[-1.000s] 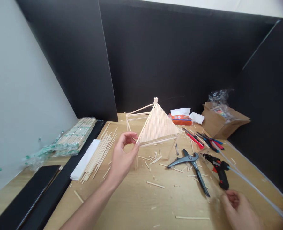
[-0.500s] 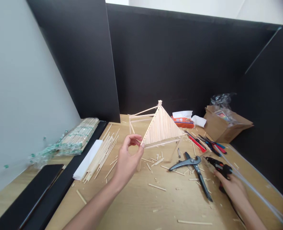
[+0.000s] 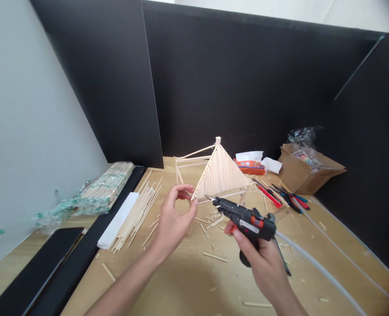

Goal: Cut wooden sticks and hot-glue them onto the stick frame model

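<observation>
A small house-like model of thin wooden sticks (image 3: 220, 173) stands at the middle of the table, its near roof slope covered with sticks laid side by side. My left hand (image 3: 177, 213) pinches the lower left corner of that slope between thumb and fingers; whether a separate stick piece is in the pinch I cannot tell. My right hand (image 3: 260, 250) is wrapped round the handle of a black hot glue gun (image 3: 247, 219). The gun's nozzle points left, close to the roof's lower edge and a little right of my left fingertips. A glue stick trails from its back.
Loose wooden sticks (image 3: 138, 215) lie on white paper (image 3: 117, 224) at left, beside a bagged stick bundle (image 3: 107, 186). Cut bits litter the table. At right are a red cutter (image 3: 268, 195), pliers (image 3: 291, 199) and a cardboard box (image 3: 308, 173). Black panels (image 3: 263, 87) stand behind.
My right hand has lifted the glue gun from the right side of the table and brought it left to the roof's lower edge. My left hand keeps its pinch there.
</observation>
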